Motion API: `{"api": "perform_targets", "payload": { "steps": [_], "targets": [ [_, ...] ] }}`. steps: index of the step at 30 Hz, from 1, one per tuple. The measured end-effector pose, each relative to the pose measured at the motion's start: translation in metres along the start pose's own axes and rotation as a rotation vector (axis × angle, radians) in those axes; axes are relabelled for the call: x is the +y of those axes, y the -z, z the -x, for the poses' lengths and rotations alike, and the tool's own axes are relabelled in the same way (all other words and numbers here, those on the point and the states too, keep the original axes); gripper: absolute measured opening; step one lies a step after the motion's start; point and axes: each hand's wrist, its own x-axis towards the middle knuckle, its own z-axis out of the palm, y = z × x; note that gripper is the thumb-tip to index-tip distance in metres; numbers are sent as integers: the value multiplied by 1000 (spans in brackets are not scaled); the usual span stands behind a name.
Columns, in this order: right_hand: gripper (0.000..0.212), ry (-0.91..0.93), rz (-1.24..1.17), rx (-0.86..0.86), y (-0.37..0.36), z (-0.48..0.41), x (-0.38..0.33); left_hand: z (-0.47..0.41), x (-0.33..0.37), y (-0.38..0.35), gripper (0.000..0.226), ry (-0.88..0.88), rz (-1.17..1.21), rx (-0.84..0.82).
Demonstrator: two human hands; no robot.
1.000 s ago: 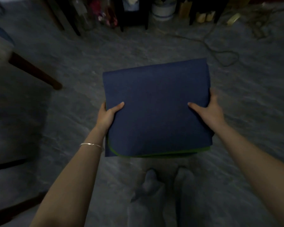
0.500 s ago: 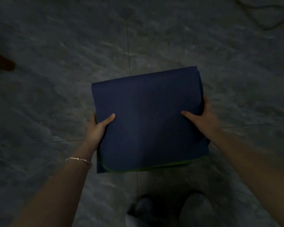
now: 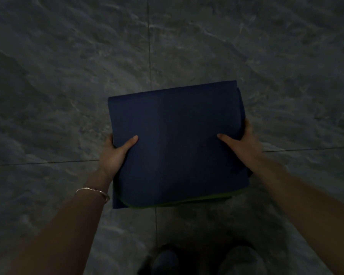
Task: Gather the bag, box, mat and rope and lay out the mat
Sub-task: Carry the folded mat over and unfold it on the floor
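Note:
A folded dark blue mat (image 3: 177, 143) with a green underside showing along its near edge is held flat above the floor. My left hand (image 3: 115, 153) grips its left edge, thumb on top, with a thin bracelet on the wrist. My right hand (image 3: 244, 141) grips the right edge, thumb laid across the top. The bag, box and rope are out of view.
Grey marbled floor tiles (image 3: 68, 96) with thin joint lines fill the frame. My two feet (image 3: 207, 261) in grey socks stand at the bottom edge, just under the mat. The light is dim.
The view has tilted down: the furniture, the cord on the floor and the chair leg have left the frame. The mat stays in both hands and has sunk lower towards my feet.

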Motion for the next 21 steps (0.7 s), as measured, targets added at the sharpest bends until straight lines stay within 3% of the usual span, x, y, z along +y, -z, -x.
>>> {"api": "perform_targets", "payload": {
  "steps": [2, 5, 8, 14, 18, 21],
  "targets": [
    [108, -35, 125, 40, 2, 6, -6, 10, 7, 1, 92, -45, -157, 117],
    [91, 43, 339, 102, 4, 30, -31, 37, 30, -1, 71, -80, -271, 185],
    [74, 160, 408, 29, 3, 71, -75, 60, 54, 2, 64, -98, -259, 229],
    [56, 483, 400, -201, -3, 172, -167, 126, 110, 17, 35, -136, -134, 98],
    [62, 484, 366, -323, 4, 226, -211, 172, 153, 35, 15, -176, -116, -27],
    [69, 408, 266, -379, 26, 251, -232, 200, 182, 48, 16, -134, -66, -116]
  ]
}}
